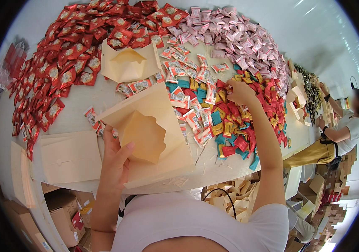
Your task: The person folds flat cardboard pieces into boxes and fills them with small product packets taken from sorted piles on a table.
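My left hand (116, 156) grips the edge of a cream paperboard box (179, 138), thumb on its front. The box's flaps stand open, and its scalloped pocket faces up toward me. My right hand (242, 92) reaches into a heap of small red, yellow and teal wrapped packets (239, 126), fingertips down among them. Whether it pinches a packet is hidden. Between the hands lie loose white-and-orange printed packets (195, 119). A second open cream box (129, 64) stands farther back.
Red foil packets (66, 53) are heaped at the back left, pink packets (230, 34) at the back right. Flat cream cartons (70, 157) lie at the table's left front. On the right, a person (343, 129) works beside another open box (297, 100). Cardboard boxes (64, 220) sit below.
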{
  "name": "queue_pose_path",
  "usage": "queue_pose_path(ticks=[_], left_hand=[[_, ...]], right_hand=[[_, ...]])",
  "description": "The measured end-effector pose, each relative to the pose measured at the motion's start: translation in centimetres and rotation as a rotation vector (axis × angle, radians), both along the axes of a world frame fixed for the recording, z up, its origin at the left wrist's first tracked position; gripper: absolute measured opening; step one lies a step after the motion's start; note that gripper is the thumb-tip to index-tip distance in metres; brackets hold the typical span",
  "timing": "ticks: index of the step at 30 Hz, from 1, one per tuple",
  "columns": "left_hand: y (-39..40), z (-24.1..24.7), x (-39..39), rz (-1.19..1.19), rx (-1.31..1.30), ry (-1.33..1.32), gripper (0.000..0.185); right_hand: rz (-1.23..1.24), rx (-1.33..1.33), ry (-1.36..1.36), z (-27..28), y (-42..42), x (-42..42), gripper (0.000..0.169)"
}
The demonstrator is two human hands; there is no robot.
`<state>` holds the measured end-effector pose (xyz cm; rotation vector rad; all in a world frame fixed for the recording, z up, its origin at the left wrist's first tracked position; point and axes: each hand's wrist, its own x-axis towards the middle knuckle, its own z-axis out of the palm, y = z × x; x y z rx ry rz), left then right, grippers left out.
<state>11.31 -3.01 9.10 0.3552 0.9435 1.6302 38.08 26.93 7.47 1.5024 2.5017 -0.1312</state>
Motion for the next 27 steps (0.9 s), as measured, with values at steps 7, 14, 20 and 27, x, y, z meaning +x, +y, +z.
queue_pose_path(ticks=[7, 14, 20, 27], left_hand=[[0.2, -0.5, -0.1, -0.006, 0.010, -0.007, 0.067], [1.7, -0.3, 0.5, -0.037, -0.004, -0.051, 0.062], [2.3, 0.5, 1.1, -0.068, -0.005, -0.013, 0.059], [2.2, 0.3, 1.1, -0.079, -0.004, -0.034, 0.060]], right_hand=[[0.015, 0.037, 0.197, 0.9, 0.9, 0.7, 0.026], [0.331, -0.320, 0.901, 9.9, -10.8, -6.5, 0.020], [0.713, -0.156, 0.357, 11.0, -16.7, -11.7, 0.023], [0.733, -0.324, 0.519, 11.1, -16.5, -13.4, 0.041]])
